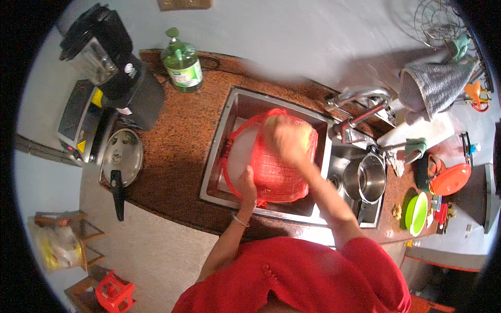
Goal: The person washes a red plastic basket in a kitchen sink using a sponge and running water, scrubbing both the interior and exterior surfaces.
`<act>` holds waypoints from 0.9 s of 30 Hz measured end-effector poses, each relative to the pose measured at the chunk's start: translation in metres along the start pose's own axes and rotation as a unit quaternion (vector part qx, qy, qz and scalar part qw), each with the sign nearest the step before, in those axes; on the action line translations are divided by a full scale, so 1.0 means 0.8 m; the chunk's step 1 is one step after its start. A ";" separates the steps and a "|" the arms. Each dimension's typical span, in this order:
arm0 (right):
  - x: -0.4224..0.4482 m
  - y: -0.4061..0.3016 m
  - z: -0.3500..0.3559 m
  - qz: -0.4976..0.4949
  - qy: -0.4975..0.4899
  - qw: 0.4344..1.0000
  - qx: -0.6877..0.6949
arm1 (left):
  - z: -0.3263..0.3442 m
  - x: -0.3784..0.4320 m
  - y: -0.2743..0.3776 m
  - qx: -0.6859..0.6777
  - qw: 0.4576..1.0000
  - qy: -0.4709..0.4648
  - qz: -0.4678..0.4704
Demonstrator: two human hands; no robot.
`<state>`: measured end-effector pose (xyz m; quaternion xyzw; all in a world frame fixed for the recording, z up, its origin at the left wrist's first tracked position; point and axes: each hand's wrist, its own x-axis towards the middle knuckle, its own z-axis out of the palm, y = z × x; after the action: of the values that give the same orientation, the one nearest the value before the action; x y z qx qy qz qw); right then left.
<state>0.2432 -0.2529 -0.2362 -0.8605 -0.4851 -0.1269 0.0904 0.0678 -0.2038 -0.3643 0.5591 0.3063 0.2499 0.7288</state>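
A red plastic basket (280, 176) is tilted on its side in the left bowl of a steel double sink (207, 184). My left hand (247, 187) grips the basket's rim on its near side. Over the basket's outer wall is my right hand (287, 139), blurred, with something yellowish, perhaps a sponge, showing beside and under its fingers. How those fingers close cannot be made out. The chrome faucet (360, 113) stands behind the sink, to the right of the basket.
A steel pot (372, 178) sits in the right bowl. A green pump bottle (183, 66) stands at the back left, a pressure cooker lid (122, 156) at the far left. On the right are a lime green bowl (417, 214), an orange lid (450, 179) and a hanging grey cloth (434, 88).
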 end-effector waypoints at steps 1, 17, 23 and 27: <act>-0.042 -0.032 -0.019 -0.025 -0.036 0.999 -0.023 | 0.010 -0.009 0.005 -0.004 1.000 -0.012 0.028; 0.023 0.155 -0.013 0.266 -0.157 0.918 0.247 | -0.025 0.009 -0.004 -0.076 0.982 -0.166 -0.041; -0.066 0.053 -0.069 0.115 0.086 0.956 0.256 | 0.045 0.164 0.122 -0.139 0.880 -0.334 -0.307; -0.079 -0.014 -0.111 0.083 0.064 0.994 -0.012 | 0.097 0.144 0.181 0.083 0.911 -0.374 -0.149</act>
<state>0.1908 -0.3231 -0.1704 -0.8890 -0.4036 -0.1794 0.1211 0.2005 -0.1375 -0.2292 0.6181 0.1108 -0.1159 0.7695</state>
